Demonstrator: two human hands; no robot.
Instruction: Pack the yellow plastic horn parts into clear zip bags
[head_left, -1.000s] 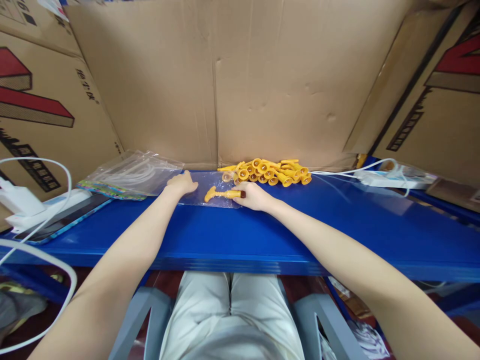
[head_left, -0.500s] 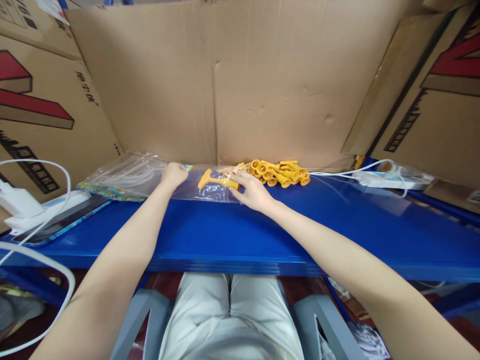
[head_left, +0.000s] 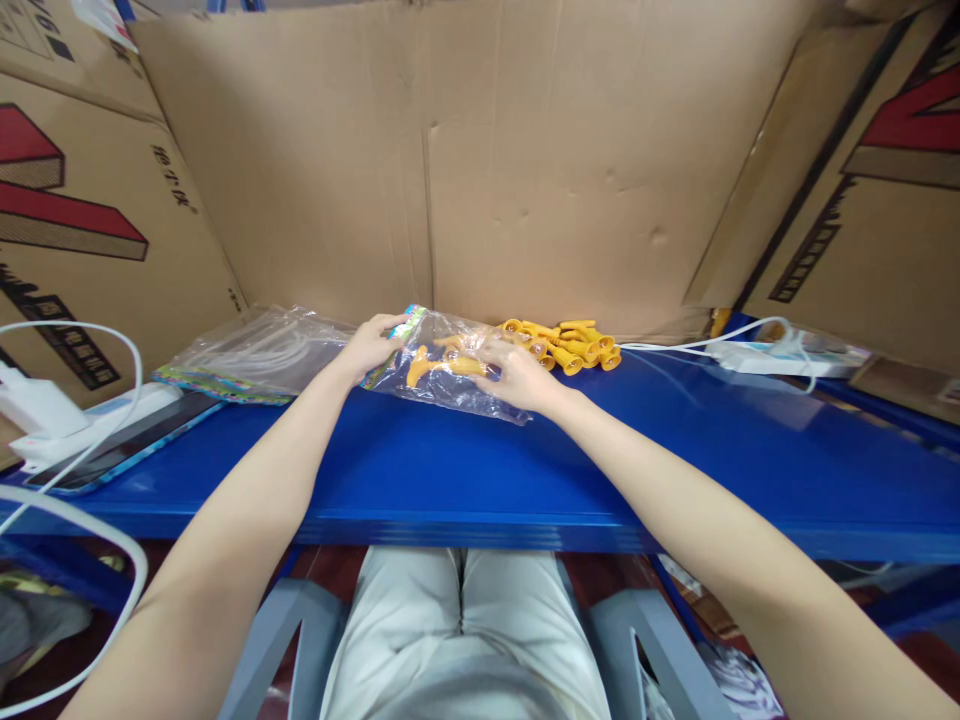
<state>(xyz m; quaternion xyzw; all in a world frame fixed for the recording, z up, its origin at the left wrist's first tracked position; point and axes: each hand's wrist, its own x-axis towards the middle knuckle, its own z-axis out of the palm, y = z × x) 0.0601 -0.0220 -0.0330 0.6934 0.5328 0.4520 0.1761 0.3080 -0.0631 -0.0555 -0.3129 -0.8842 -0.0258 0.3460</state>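
Observation:
My left hand [head_left: 369, 347] is closed on the colourful printed end of a clear plastic bag [head_left: 457, 400]. Through the film shows a yellow plastic piece [head_left: 439, 367] with a T-shaped end pointing left. My right hand [head_left: 525, 378] has thumb and fingers around this piece's right end; the bag's film partly veils the fingertips. Whether they are inside the bag I cannot tell. Just behind and right of that hand lies a pile of yellow pieces [head_left: 574, 350] with flared, bell-like ends.
More clear bags [head_left: 262, 350] with printed edges lie at left, near a phone [head_left: 135, 440] and a white power strip [head_left: 97, 420]. Another white power strip [head_left: 787, 355] with cables stands at right. Cardboard [head_left: 525, 180] walls the back of the blue shelf [head_left: 465, 470].
My left hand has moved right and raised the bag's printed end. The bag is now apart from the others and over the yellow piece. My right hand has shifted slightly right.

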